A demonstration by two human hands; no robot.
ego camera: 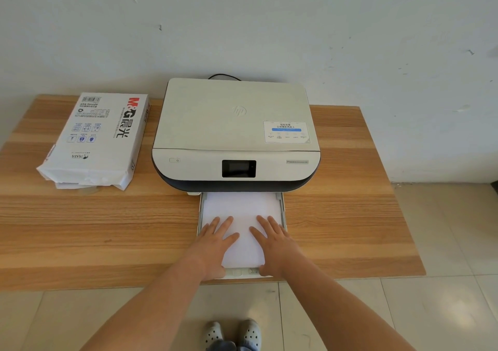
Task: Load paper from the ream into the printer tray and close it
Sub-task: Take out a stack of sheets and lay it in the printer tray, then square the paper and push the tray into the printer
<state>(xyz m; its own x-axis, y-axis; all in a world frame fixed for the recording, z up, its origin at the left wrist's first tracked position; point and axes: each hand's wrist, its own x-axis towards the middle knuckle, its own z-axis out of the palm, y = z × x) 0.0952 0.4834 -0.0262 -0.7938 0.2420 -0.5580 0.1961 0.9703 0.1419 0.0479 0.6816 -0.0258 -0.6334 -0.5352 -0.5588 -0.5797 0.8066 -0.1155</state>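
A white printer with a dark screen stands at the back of a wooden table. Its paper tray is pulled out toward the table's front edge. A stack of white paper lies in the tray. My left hand rests flat on the paper's left part, fingers spread. On the paper's right part, my right hand lies flat the same way. Neither hand grips anything. The opened paper ream, a white wrapper with red and black print, lies on the table left of the printer.
A black cable runs behind the printer against the white wall. The table's front edge is just under my wrists. Tiled floor and my two feet in grey clogs show below.
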